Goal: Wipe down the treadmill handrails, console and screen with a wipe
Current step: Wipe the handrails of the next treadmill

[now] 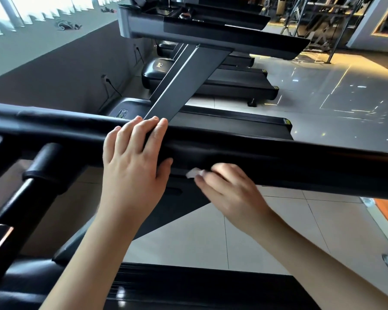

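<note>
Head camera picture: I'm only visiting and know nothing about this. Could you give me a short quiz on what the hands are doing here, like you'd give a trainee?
1. True or false: the left hand lies on the black handrail, with its fingers over the top.
2. The right hand presses the wipe against: A) the handrail's lower side; B) a water bottle; C) a towel rack.
3. Fill in: the wipe's colour is ___.

Key: 1 true; 2 A; 3 white.
</note>
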Tool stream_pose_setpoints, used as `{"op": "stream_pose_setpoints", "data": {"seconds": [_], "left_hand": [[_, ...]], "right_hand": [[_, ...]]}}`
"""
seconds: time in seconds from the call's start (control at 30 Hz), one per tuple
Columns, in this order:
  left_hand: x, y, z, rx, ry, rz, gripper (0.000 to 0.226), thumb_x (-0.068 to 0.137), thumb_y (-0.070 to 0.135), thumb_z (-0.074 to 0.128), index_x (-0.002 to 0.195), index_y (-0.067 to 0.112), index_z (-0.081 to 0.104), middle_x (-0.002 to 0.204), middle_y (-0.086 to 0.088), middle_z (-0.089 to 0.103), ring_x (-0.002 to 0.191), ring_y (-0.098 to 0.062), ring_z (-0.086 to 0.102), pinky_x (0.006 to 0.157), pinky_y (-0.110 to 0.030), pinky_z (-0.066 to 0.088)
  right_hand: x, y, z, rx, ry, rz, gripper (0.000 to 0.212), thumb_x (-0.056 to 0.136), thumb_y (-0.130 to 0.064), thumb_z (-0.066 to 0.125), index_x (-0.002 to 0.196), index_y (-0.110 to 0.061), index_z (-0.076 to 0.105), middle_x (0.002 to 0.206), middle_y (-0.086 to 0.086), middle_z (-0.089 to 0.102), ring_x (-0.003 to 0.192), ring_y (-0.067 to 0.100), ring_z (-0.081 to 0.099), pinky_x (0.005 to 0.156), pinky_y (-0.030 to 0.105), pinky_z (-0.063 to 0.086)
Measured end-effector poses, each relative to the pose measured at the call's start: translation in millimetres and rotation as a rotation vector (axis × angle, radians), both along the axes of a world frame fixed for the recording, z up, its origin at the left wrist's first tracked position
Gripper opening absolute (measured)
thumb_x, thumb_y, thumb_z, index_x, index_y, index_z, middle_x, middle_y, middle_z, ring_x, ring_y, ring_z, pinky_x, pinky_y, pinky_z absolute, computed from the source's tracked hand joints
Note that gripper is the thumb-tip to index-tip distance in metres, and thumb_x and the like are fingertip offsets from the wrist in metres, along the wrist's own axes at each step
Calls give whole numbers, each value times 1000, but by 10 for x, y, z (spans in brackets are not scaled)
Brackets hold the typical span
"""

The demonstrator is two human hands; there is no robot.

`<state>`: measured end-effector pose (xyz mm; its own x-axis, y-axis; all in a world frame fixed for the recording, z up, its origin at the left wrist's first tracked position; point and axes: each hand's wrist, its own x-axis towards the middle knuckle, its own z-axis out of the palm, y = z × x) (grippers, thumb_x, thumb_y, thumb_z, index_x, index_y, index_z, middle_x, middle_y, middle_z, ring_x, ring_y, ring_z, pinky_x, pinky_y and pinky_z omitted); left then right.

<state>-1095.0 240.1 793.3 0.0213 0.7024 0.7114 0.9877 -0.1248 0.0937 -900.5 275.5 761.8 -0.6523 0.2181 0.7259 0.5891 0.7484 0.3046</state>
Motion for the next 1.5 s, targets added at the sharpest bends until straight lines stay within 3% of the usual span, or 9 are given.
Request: {"op": "stream_pose_setpoints", "data": {"seconds": [0.07,0.23,0.53,0.77,0.93,1.03,1.1,1.27,1.5], "left_hand": [[-20,-1,3,-1,9,-5,57,81,24,58,134,6,53,130,-11,55,125,-31,42,107,-43,26],[-148,-20,66,-38,-22,-46,58,80,23,58,135,5,51,136,-12,52,126,-28,39,107,-38,25],[-311,-25,45,-34,-35,81,60,80,45,53,133,16,55,135,-10,52,129,-30,36,109,-43,24],[-316,-17,18,-8,-42,78,59,82,45,51,132,15,55,134,-12,53,128,-31,37,109,-45,25],[-303,-20,14,-3,-47,68,58,83,45,51,132,14,55,134,-13,53,128,-32,37,109,-43,24],[-290,-20,14,2,-45,71,58,83,43,51,133,14,55,134,-13,52,128,-32,36,109,-42,22],[-294,-22,9,2,-43,74,58,83,43,51,133,14,55,134,-13,52,129,-32,36,109,-42,22],[-300,-27,9,8,-39,74,57,83,42,53,133,14,55,134,-13,53,128,-32,37,108,-42,24],[-293,-28,-3,3,-37,83,57,84,41,52,133,14,55,135,-13,52,130,-32,36,108,-42,24]], "right_hand": [[-121,-8,28,-8,-51,11,14,86,8,57,86,2,70,73,8,60,67,28,57,72,33,42],[148,-8,47,-41,-112,-95,20,88,5,57,97,-5,73,77,4,59,75,26,58,77,32,46],[-161,-13,85,-77,-94,-59,20,87,4,58,98,-5,73,83,4,62,75,25,58,75,31,44],[-198,14,381,-162,316,-50,18,86,6,66,103,1,72,80,8,62,75,24,49,70,31,44],[-71,-47,289,-167,295,-76,22,83,5,71,104,-2,73,80,5,60,74,22,48,70,31,45],[-171,48,453,-211,411,-115,12,87,0,62,89,-2,73,76,8,58,71,23,46,70,27,41],[-331,181,592,-308,489,-123,19,87,-7,55,78,-2,71,74,9,58,69,27,51,68,27,38],[-328,201,617,-390,343,-46,16,87,-7,59,77,-3,70,75,8,58,70,28,51,70,25,37],[-545,341,672,-506,397,-78,17,84,-7,58,77,-4,72,77,10,61,73,31,56,70,35,43]]}}
